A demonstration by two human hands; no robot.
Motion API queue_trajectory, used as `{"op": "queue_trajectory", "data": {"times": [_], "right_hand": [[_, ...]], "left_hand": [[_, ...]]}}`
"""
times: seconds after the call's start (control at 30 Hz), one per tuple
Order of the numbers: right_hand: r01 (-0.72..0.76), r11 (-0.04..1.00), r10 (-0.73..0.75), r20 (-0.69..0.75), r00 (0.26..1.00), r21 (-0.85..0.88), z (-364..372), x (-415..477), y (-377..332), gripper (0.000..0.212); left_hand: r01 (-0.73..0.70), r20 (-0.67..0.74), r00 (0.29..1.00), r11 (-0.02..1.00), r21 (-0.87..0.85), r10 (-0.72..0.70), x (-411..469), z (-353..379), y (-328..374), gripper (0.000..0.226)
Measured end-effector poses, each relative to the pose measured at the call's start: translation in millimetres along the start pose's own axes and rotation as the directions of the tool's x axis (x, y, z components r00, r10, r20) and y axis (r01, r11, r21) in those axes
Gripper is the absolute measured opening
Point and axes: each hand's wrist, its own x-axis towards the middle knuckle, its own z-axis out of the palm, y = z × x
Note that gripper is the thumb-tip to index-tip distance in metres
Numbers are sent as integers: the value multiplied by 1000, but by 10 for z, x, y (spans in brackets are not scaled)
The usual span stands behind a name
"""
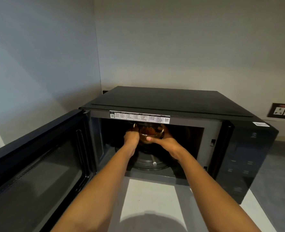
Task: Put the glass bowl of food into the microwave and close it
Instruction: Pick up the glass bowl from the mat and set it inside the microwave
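- Your left hand (132, 135) is wrapped around the left side of the glass bowl (149, 133), fingers curled over its wall and reaching up toward the rim.
- Your right hand (166, 139) clasps the bowl's right side, with the thumb (152, 139) pressed flat across the front of the glass facing you.
- Both hands are closed on the bowl together, and both forearms reach through the door opening.
- The glass bowl is inside the cavity of the microwave (172, 101), in the upper middle of the opening, just below the front frame's top edge.
- The bowl holds brown food (149, 130), visible through the clear wall.
- The bowl is held above the round turntable (149, 163); a gap of dark cavity shows between the two, so it is not resting there.
- The microwave door (36, 164) stands wide open, swung out to your left, its inner window facing you.
- A white label strip (139, 116) with small printed text and codes runs along the top of the frame, directly above the bowl.
- The control panel (242, 164) on the microwave's right face is dark.
- The microwave sits on a pale table (148, 198), set into the corner of the walls.
- A wall socket (282, 111) is mounted on the wall to the right, behind the microwave.
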Motion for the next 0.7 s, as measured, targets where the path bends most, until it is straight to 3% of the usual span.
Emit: {"op": "queue_trajectory", "data": {"times": [0.3,0.7], "right_hand": [[12,999,-12,-18,1000,35,26,231,36,47],[-54,999,54,-14,998,0,41,347,219,43]], "left_hand": [[-5,78,997,993,117,-4,292,93,-8,49],[62,82,994,995,77,-68,592,170,-287,48]]}}
